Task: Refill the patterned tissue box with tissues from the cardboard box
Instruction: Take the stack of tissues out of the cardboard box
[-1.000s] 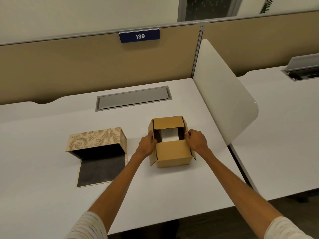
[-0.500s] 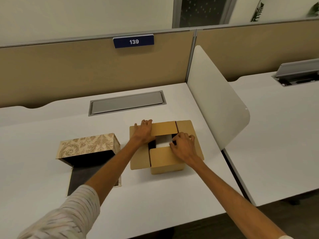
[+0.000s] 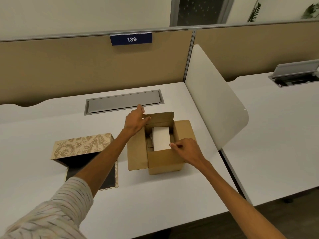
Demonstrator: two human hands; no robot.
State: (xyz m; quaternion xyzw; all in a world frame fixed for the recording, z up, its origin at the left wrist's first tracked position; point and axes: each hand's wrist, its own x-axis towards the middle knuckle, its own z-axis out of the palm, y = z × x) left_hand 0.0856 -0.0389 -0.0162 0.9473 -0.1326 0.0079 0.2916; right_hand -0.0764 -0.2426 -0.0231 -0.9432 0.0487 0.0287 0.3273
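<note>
Within the last second the flaps of the brown cardboard box [image 3: 164, 159] had been folded back, exposing the white tissue stack [image 3: 161, 140] inside, ready to lift. The left hand [image 3: 135, 120] gripped the far flap; the right hand [image 3: 187, 150] pinched the stack's near edge. The empty beige patterned tissue box [image 3: 82, 145] lay left of the cardboard box. The stack's depth stayed hidden.

Two boxes [image 3: 162, 152] [image 3: 82, 146], two hands [image 3: 135, 120] [image 3: 187, 150].
</note>
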